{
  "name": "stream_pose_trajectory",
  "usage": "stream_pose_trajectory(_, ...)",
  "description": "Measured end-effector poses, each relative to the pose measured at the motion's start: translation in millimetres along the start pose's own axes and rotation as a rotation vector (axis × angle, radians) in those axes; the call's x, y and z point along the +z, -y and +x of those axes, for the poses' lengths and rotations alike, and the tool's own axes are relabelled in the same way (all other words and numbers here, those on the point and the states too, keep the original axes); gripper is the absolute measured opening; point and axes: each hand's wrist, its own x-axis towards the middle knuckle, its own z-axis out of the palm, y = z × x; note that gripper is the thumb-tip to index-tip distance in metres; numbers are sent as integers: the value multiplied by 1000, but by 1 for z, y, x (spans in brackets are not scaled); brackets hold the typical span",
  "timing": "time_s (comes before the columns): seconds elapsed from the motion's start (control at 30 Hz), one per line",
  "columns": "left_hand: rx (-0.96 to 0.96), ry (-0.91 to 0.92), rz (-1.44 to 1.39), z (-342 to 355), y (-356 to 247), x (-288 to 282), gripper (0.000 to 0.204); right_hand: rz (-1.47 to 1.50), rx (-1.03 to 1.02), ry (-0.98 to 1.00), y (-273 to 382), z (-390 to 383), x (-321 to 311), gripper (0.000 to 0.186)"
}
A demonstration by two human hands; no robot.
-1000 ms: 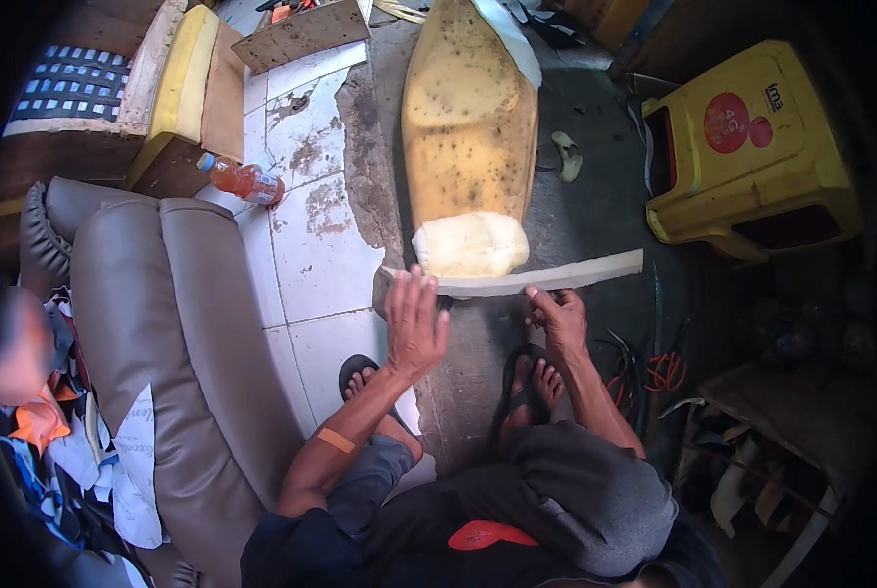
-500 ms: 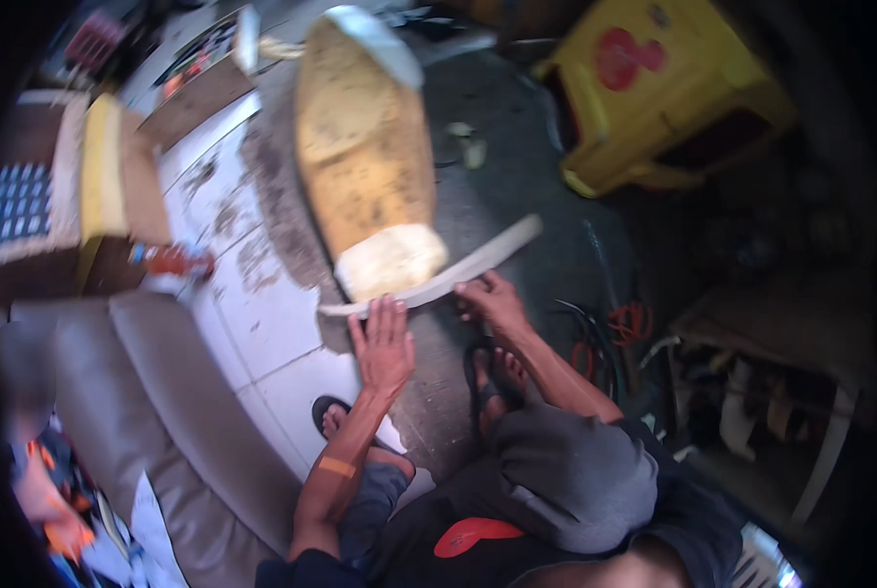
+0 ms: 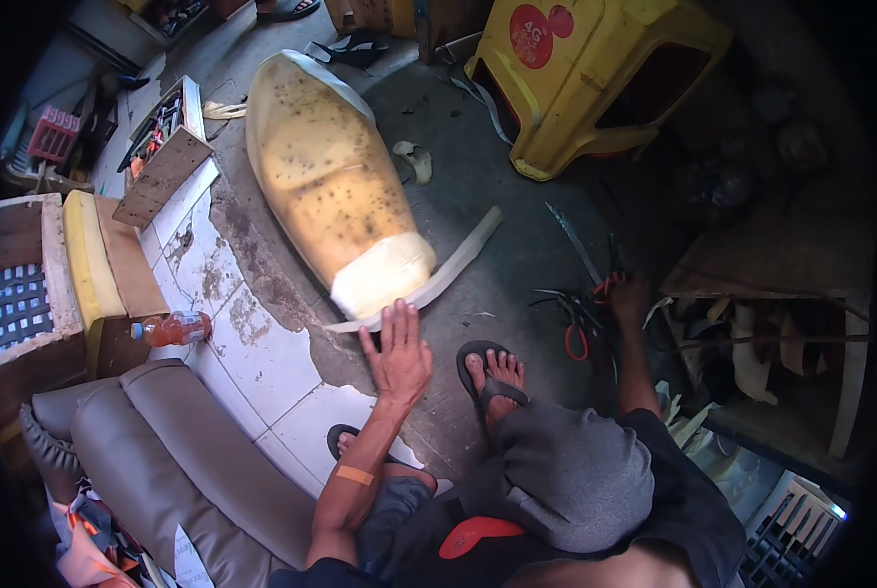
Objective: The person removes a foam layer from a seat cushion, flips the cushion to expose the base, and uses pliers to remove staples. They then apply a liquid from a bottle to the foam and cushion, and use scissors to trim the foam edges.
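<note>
A long tan foam seat pad [image 3: 326,186], speckled with dark spots, lies on the floor in front of me. A whitish foam block [image 3: 385,274] covers its near end. Along that end curves a pale narrow strip [image 3: 458,260], its right part reaching past the foam. My left hand [image 3: 399,361] lies open, fingertips pressing on the strip near the block. Out to the right, my right hand [image 3: 631,298] closes its fingers on the red handles of scissors [image 3: 612,279]; shade blurs the exact grip. Another red-handled cutting tool [image 3: 576,338] lies just left of it.
A yellow plastic stool [image 3: 581,88] stands at the far right. Brown padded cushions [image 3: 184,451] lie at left, near a bottle [image 3: 174,328] and a wooden tool box [image 3: 164,171]. A wooden shelf [image 3: 767,294] stands right; a long thin blade [image 3: 574,240] lies near the scissors.
My right hand has let go of the strip and moved right to the scissors. My left hand stays on the strip. The whole view has shifted slightly.
</note>
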Motion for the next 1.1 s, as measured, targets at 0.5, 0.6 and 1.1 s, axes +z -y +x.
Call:
stream_pose_trajectory(0.5, 57, -15, -157, 92, -17, -29, 62, 118, -129, -133, 10, -3, -44, 49)
stream_pose_trajectory(0.6, 97, -26, -169, 96, 6, -33, 59, 421, -41, -102, 70, -42, -68, 42)
stream_pose_trajectory(1.1, 124, 60, -104, 94, 14, -29, 64, 1032, -9, 750, 251, -199, 33, 65)
